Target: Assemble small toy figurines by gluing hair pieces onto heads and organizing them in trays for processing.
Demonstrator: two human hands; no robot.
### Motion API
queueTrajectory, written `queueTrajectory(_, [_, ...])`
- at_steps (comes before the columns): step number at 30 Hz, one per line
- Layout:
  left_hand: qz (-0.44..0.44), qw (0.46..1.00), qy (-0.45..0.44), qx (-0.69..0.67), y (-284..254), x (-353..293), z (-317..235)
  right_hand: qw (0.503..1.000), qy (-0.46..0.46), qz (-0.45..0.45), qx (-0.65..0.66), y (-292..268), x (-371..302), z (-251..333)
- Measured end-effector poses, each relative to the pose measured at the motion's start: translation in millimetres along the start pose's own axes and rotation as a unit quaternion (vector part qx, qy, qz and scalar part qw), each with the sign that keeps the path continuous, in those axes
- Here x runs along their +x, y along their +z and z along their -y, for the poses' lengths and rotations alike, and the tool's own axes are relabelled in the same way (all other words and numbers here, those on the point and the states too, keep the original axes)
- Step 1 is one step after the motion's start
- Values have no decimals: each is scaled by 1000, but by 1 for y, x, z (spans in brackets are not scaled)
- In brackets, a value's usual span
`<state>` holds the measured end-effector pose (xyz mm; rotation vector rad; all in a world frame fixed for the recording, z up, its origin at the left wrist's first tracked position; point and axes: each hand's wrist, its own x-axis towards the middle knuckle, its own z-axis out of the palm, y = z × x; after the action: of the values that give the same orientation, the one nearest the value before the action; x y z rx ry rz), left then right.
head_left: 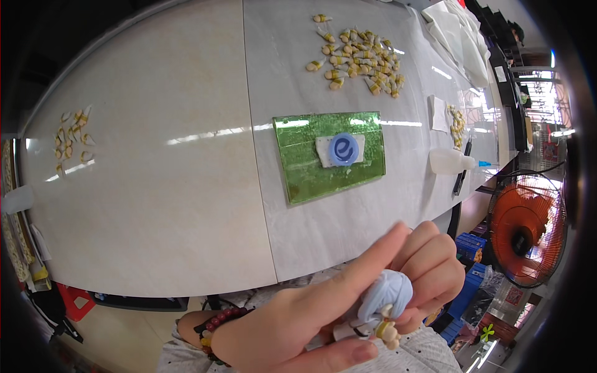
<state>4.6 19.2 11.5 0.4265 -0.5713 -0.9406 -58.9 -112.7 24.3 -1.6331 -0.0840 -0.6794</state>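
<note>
Close to my body, both hands meet around a small figurine (387, 295) with a light blue, wrapped-looking top and a white lower part. At its lower end sits a small beige piece (388, 334) with a yellow band. My left hand (305, 317), a beaded bracelet at its wrist, holds the figurine between thumb and fingers, its index finger stretched along it. Curled fingers of my right hand (433, 267) press against the figurine's right side; their tips are partly hidden. Beyond the hands lies a green glass slab (329, 183), bearing a white pad (323, 149) and a round blue cup (344, 150).
Several banded beige pieces (367, 59) are heaped behind the slab, with a smaller group (72, 133) far left and another (457, 124) right. At right are a white squeeze bottle (449, 161) with blue tip, a black slim tool (462, 171), white cloth (463, 43) and orange fan (527, 227).
</note>
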Motion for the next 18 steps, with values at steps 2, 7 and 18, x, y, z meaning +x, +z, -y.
queueTrajectory(2, [12,998,51,-19,0,4,4,1000,-1,23,13,-3,2,1])
queueTrajectory(7, [-70,992,100,-18,4,11,7,992,-23,105,-63,-7,3,1])
queueTrajectory(18, [-78,944,142,-289,23,17,7,994,-93,-46,-21,5,2,0])
